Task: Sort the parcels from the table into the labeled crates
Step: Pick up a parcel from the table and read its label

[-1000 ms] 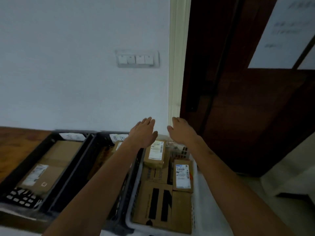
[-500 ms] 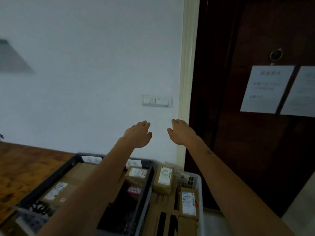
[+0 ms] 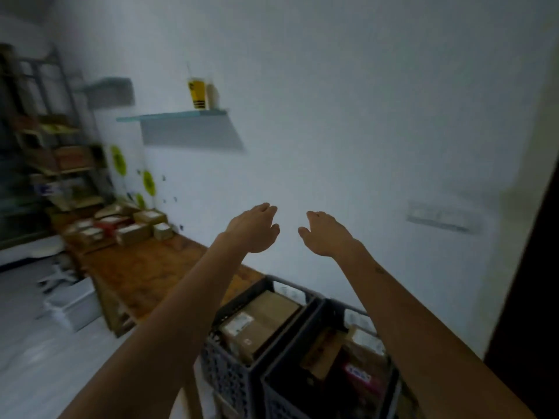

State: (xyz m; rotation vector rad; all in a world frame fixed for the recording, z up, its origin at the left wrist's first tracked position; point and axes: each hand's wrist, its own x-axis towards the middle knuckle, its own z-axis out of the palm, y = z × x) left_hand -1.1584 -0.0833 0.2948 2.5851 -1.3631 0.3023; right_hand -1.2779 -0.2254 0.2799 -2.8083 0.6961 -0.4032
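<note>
- No writing can be read anywhere; the white labels on the parcels are blurred, and the yellow cup (image 3: 197, 93) on the wall shelf (image 3: 178, 117) at 11 o'clock shows only dark bands near its base.
- Left hand (image 3: 253, 229) is raised palm down in mid-frame, fingers loosely extended and apart, gripping nothing.
- Right hand (image 3: 326, 234) is just beside it, also palm down with relaxed, spread fingers, and empty; the two hands do not touch.
- Parcels on the worktop (image 3: 121, 226) lie in a cluster at 9 o'clock, at the far end of the wooden worktop (image 3: 145, 267) against the wall: small brown cardboard boxes with white labels, and one reddish item among them.
- Left crate (image 3: 239, 376), at 6 o'clock below the forearms, is dark perforated plastic and holds a brown box (image 3: 257, 325) with a white label and a small red mark.
- Right crate (image 3: 290, 397), touching the left one, is the same dark plastic and holds brown boxes, one tilted, and a reddish packet with a white label.
- White paper tags sit on the crates' far rims; their text is too blurred to read.
- A light switch panel (image 3: 441, 219) is on the wall at 3 o'clock.
</note>
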